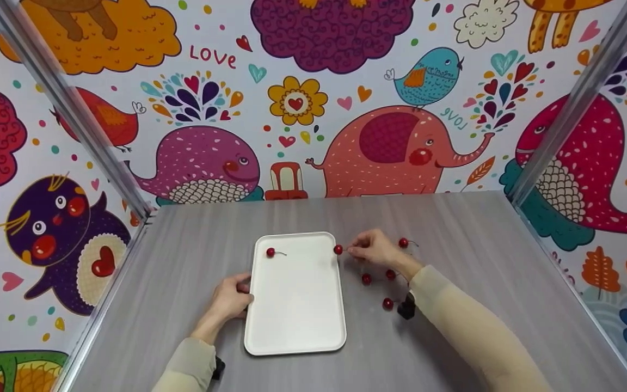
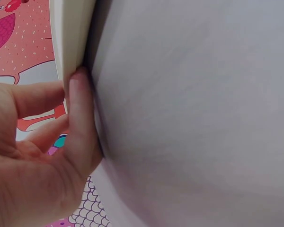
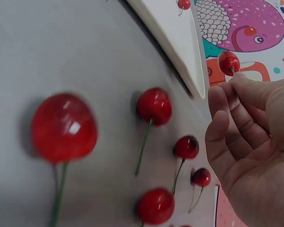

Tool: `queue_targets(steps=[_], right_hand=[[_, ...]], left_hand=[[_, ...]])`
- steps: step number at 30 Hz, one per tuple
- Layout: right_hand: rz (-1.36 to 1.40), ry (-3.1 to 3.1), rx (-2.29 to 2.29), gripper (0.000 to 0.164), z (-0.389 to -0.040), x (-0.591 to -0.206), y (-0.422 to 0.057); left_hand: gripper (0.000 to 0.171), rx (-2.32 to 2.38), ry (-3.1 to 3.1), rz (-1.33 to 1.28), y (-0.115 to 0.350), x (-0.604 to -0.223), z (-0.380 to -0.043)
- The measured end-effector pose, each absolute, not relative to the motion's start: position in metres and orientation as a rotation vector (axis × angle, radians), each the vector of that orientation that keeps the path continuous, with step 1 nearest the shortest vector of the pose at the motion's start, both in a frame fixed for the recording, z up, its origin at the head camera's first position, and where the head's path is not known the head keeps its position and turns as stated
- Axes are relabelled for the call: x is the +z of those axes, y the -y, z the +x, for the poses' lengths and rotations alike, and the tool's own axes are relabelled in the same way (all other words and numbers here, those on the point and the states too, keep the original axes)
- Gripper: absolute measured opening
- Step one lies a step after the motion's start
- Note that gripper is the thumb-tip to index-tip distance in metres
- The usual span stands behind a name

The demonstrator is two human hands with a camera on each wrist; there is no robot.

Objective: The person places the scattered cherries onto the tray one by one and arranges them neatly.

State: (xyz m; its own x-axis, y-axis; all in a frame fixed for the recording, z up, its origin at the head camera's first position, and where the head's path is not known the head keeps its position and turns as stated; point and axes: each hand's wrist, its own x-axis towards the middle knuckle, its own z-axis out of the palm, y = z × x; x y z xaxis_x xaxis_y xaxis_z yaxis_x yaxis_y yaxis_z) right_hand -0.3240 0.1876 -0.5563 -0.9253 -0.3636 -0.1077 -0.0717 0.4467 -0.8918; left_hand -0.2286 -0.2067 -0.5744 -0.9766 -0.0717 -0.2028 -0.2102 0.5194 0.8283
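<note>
I have a cartoon-printed wall (image 1: 286, 65) standing behind a grey table (image 1: 183, 228). On the table I see the white tray (image 1: 297, 305), its left rim held between thumb and fingers of the left hand (image 1: 232, 296). The right hand (image 1: 374, 249) pinches a cherry (image 1: 338, 249) by its stem; from the head camera the fruit overlaps the tray's far right rim. A second cherry (image 1: 270, 252) lies in the far left corner, and loose cherries (image 1: 388, 304) lie to the tray's right.
</note>
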Motion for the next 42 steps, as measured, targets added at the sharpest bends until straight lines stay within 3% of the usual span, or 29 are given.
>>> queue_targets(steps=[20,42], right_hand=[[-0.447,-2.468,-1.363,0.014,-0.347,-0.553,-0.130],[-0.324,-2.565,-1.186,0.012,-0.358,-0.559,-0.081]], left_hand=[[0.068,1.496,-2.579,-0.243,0.207,-0.574,-0.229],[0.066,1.488,-2.581,-0.253,0.207,-0.575,-0.229]])
